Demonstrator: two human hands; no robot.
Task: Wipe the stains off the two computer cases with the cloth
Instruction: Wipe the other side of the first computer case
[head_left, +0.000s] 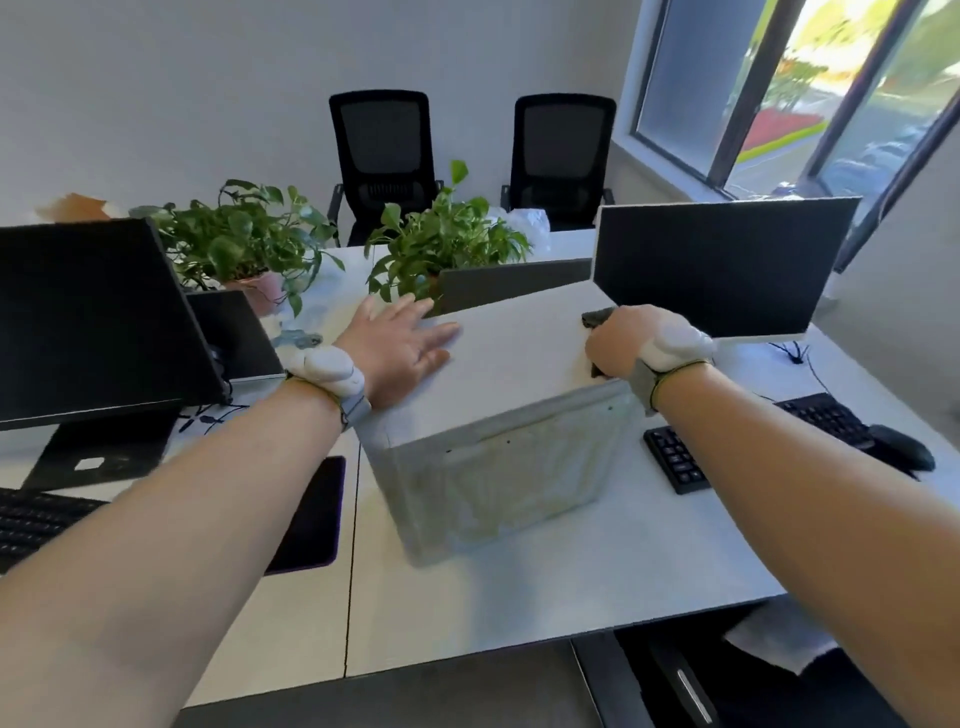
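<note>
1. We see a white table (571, 597) from above, with both of our bare forearms reaching forward over it.
2. A white computer case (498, 415) stands on the table in the middle of the view, its flat top panel facing up and a pale, streaky side panel facing us.
3. Our left hand (400, 348) lies palm down on the left edge of the case's top, its fingers (436, 332) spread flat and holding nothing.
4. Our right hand (618, 340) sits at the right edge of the same top panel, its fingers curled closed around a dark cloth (597, 318).
5. Only a small dark part of the cloth shows, past the knuckles and again below the hand; it touches the case's top near the right edge.
6. The two hands are well apart, with bare top panel between them.
7. A black monitor (722, 270) stands just behind the right hand, and a black keyboard (748, 441) lies on the table to the right of the case.
8. Another monitor (88, 317) stands at the left, and two potted plants (441, 234) stand behind the case.
9. We cannot make out a second case with certainty.
</note>
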